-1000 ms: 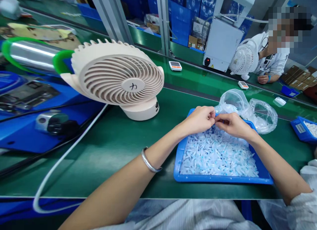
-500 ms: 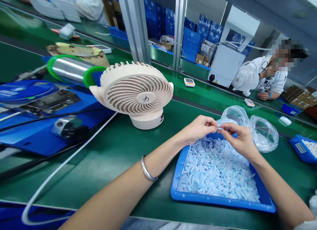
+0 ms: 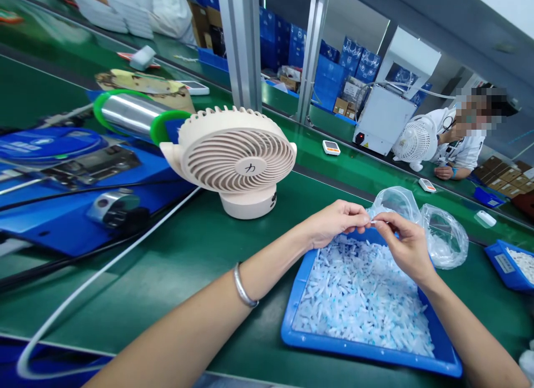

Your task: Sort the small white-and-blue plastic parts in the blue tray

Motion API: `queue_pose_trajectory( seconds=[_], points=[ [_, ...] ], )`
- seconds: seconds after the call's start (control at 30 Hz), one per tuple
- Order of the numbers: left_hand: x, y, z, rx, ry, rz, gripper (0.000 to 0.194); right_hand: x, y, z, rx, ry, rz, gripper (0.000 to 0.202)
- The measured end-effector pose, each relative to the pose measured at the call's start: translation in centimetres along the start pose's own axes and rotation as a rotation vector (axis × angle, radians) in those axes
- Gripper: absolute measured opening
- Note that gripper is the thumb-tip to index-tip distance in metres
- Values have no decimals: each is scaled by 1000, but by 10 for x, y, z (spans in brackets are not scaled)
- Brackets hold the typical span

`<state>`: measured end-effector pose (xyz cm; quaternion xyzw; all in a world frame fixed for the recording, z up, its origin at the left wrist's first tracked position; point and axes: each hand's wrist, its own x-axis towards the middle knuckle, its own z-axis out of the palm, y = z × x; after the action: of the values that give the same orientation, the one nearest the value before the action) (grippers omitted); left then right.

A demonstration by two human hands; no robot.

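A blue tray [image 3: 350, 346] on the green table holds many small white and light-blue pieces [image 3: 367, 293]. Above its far edge my left hand [image 3: 340, 224], with a silver bangle on the forearm, pinches one end of a small white piece [image 3: 372, 221]. The fingertips of my right hand [image 3: 403, 240] close on the other end of that piece, so both hands meet there. Clear plastic bags [image 3: 444, 240] lie just behind the tray, partly hidden by my right hand.
A beige fan [image 3: 246, 160] stands left of the tray, near a metal roller with green ends [image 3: 133, 118] and a blue machine [image 3: 54, 210]. A white cable [image 3: 104, 271] crosses the table. Across the bench sits a person [image 3: 463, 137] by a white fan [image 3: 417, 140]. Another blue tray [image 3: 503, 263] is at right.
The camera view has shifted slightly, moving the background right and down. Both hands remain together over the tray, with their fingers on the small piece.
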<state>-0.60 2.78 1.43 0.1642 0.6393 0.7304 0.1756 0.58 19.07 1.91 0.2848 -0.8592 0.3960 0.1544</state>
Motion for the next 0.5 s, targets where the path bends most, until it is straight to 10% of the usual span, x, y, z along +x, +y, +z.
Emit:
queue_pose_trajectory(
  seconds=[0.5],
  points=[
    [-3, -1, 1, 38, -58, 36, 21, -5, -6, 9, -287, 5, -227, 16]
  ],
)
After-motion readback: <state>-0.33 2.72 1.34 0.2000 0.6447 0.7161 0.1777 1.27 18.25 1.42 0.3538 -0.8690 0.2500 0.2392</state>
